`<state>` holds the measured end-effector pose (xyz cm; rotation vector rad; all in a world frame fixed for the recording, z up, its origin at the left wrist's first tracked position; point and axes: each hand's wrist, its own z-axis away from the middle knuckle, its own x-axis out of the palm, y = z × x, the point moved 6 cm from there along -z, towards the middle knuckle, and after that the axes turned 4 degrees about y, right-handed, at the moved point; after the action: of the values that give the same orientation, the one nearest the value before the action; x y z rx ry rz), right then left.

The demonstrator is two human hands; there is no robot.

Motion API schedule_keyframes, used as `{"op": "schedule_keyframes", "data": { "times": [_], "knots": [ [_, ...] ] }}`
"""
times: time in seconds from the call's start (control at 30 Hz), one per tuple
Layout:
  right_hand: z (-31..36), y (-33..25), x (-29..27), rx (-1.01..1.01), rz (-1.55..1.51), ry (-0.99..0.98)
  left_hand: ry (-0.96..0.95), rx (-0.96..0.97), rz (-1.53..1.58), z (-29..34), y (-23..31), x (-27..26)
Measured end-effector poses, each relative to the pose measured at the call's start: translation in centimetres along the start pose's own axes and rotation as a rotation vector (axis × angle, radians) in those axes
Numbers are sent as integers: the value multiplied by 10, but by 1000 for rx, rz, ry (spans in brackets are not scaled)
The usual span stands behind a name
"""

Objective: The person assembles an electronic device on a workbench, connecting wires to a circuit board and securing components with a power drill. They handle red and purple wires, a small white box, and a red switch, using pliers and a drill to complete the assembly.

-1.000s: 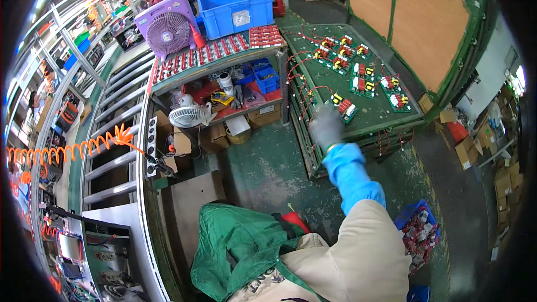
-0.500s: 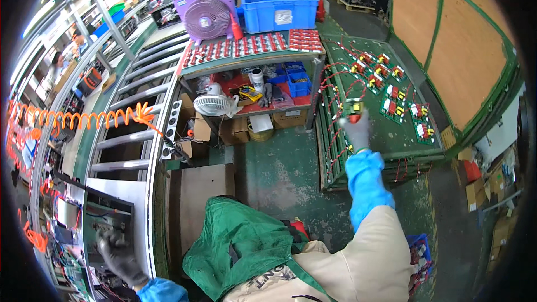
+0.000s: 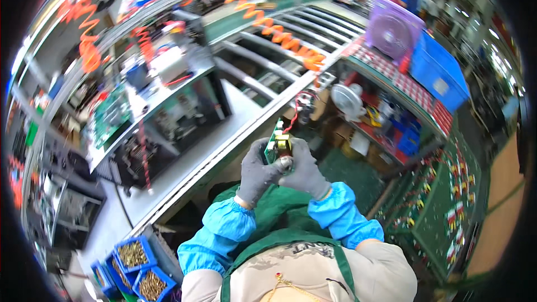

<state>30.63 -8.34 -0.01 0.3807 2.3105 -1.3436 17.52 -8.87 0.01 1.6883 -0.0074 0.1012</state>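
Head view shows a small green circuit board with a yellow-banded dark block [image 3: 273, 144] held up in front of the wearer's dark green fabric apron [image 3: 282, 210], near the long pale metal rail [image 3: 210, 159] of the roller line. The board stands roughly on edge, and a thin twisted red wire [image 3: 295, 117] arches up from its top; its far end is hard to make out.

Handling it well, I judge, means bearing on the board's edges and the solid block rather than on small parts, letting the wire run free so that nothing tugs at its joint, and keeping the work over the body side of the rail, clear of the orange coiled air hose [image 3: 268, 28]. Turning the board slowly between both hands should spare its solder joints.

As for the grip, the left grip [image 3: 260, 165], a grey-gloved hand, is curled in with its fingers pinching the board's left and lower side. The right grip [image 3: 305, 168], gloved alike, closes from the other side, fingertips against the block and the lower edge. The fingertips nearly meet under the block; exactly which finger bears the load is too blurred to tell.
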Motion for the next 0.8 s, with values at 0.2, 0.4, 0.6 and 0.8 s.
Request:
{"op": "schedule_keyframes", "data": {
  "times": [0.2,0.4,0.6,0.8],
  "knots": [
    [-46,24,86,536,-1097,-240,196,-69,-166,14,-12,-112],
    [-107,-15,102,620,-1251,-246,199,-267,-134,44,-63,-189],
    [-197,-59,70,291,-1279,4,387,-286,-99,64,-96,-236],
    [-185,-106,135,-61,-533,-605,332,-361,82,68,-98,-234]
  ]
}}
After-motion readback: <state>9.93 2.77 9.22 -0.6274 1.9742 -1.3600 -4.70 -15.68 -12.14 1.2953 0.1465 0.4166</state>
